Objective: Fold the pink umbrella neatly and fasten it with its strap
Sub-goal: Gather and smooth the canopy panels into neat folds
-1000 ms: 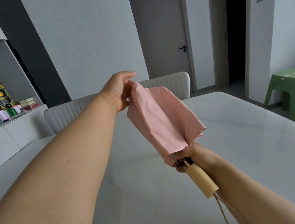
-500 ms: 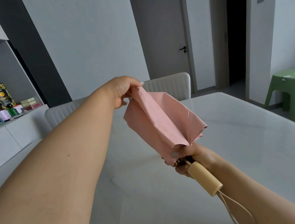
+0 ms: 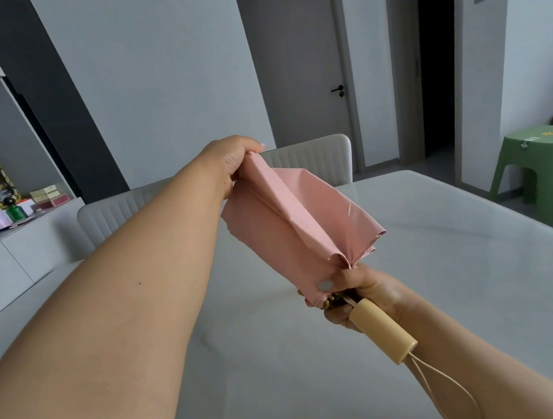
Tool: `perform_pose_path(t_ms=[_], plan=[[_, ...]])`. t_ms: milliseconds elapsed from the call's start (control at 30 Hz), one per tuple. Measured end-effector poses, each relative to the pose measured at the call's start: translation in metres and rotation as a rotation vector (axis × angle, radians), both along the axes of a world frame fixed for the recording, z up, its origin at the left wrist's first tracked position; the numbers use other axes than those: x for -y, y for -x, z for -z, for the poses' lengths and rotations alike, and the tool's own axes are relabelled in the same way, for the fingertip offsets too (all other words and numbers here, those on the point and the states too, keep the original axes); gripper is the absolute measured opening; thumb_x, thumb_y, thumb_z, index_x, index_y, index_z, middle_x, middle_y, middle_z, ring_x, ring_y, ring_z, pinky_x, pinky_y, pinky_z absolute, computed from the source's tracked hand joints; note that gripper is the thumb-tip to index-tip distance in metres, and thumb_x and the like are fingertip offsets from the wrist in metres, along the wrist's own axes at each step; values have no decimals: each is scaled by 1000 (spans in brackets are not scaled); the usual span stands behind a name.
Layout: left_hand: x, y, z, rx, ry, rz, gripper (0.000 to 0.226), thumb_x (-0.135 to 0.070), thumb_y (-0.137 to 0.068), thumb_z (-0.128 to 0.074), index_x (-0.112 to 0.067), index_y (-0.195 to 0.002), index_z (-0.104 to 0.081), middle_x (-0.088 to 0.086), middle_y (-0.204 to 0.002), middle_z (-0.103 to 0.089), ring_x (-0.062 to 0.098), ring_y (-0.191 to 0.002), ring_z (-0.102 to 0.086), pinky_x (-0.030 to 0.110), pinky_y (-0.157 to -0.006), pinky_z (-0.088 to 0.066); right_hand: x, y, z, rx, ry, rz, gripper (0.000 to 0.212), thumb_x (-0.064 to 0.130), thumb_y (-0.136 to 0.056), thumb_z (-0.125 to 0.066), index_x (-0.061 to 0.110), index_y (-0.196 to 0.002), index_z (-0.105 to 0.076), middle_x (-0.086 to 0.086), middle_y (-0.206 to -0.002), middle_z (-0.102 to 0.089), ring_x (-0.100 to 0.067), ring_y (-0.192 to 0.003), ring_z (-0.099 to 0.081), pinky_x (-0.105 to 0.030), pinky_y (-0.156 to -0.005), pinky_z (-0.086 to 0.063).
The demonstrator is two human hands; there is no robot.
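A collapsed pink umbrella [image 3: 299,222] hangs in the air above the white table [image 3: 448,276], tip pointing up and away from me. My left hand [image 3: 233,160] pinches the far tip end of the pink fabric. My right hand [image 3: 357,291] grips the gathered canopy just above the cream handle [image 3: 382,333]. The canopy is loose, with flaps spreading to both sides and a raised fold along the middle. A cream wrist loop [image 3: 451,392] dangles from the handle over my right forearm. I cannot make out the fastening strap.
Two pale padded chairs [image 3: 314,158] stand at the table's far side. A green plastic stool [image 3: 545,161] is at the right. A sideboard [image 3: 4,254] on the left carries tins and bottles. A closed grey door [image 3: 300,68] is behind.
My left hand has lowered a little and twisted the tip. The fabric has turned, and a central fold with flaps on both sides now shows. The right hand keeps its grip.
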State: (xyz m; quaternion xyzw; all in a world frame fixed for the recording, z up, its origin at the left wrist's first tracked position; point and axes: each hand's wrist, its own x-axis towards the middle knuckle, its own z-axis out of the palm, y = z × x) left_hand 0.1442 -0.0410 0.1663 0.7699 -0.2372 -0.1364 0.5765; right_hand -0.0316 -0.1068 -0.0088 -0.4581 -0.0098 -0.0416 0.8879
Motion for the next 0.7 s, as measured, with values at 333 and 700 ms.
perform_pose_path(t_ms=[333,700], plan=[[-16,-8,-6,-26,-61,104,22,-30,-80,-72,-21,-77,-53,-2,-64,-51,16,-66,-52,31,-71,-45,1,1,-2,-16,-3,30,49,1,-49,-69,3,-95,-53,-17,-77,-50,-20,-61,-45,-17,-37,-32],[-18,11,21,178,219,-117,16,-25,-86,-65,-18,-81,-52,-1,-72,-50,18,-71,-51,33,-73,-46,6,-3,2,-58,-82,44,65,0,-44,-79,7,-102,-50,-16,-80,-51,-20,-61,-38,-19,-34,-36]])
